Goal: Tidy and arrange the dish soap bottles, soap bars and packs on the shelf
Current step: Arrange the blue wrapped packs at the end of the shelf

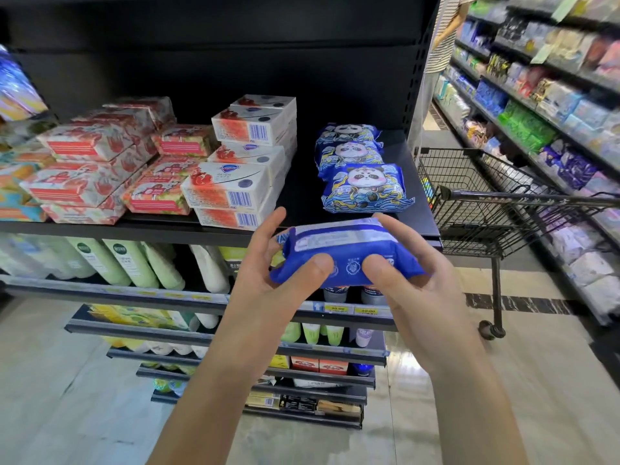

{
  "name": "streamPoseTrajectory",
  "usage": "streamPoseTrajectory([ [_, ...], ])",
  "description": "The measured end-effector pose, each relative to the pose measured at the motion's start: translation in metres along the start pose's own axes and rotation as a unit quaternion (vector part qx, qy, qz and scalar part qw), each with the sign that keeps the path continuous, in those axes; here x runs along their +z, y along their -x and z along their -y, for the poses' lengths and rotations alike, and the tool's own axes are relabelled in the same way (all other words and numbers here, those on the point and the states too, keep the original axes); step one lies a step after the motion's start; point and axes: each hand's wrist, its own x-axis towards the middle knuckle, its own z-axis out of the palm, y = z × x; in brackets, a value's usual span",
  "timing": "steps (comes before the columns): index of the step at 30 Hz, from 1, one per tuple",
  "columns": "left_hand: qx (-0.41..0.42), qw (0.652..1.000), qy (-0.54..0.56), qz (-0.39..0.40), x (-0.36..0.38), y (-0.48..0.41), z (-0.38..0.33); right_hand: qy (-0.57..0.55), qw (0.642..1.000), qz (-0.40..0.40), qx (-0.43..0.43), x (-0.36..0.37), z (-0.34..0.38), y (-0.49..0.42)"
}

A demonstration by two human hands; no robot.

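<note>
Both hands hold one blue pack (345, 253) in front of the top shelf's front edge (134, 228), its white label side up. My left hand (278, 280) grips its left end and my right hand (409, 273) its right end, thumbs pressed on the near face. On the shelf behind, three blue panda packs (364, 187) lie in a row running to the back. Left of them stand stacked white soap bar boxes (235, 186) and red-patterned soap packs (84, 182).
A black wire shopping cart (486, 203) stands to the right of the shelf unit. A person in a striped top (443, 38) stands in the aisle beyond. Green and white bottles (134, 263) fill the shelf below. More stocked shelves (553, 129) line the right.
</note>
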Motion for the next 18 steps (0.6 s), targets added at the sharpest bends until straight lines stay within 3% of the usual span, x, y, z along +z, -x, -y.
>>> streamPoseTrajectory([
  [4, -0.038, 0.998, 0.053, -0.015, -0.005, 0.001, -0.008, 0.008, 0.999, 0.023, -0.038, -0.003, -0.002, -0.001],
  [12, -0.036, 0.999, -0.006, 0.018, -0.005, 0.000, -0.012, 0.012, 0.997, 0.060, -0.056, 0.001, -0.002, 0.003],
  [18, -0.010, 1.000, -0.009, -0.003, -0.007, 0.002, -0.005, 0.022, 1.000, -0.021, -0.002, 0.008, 0.002, 0.002],
])
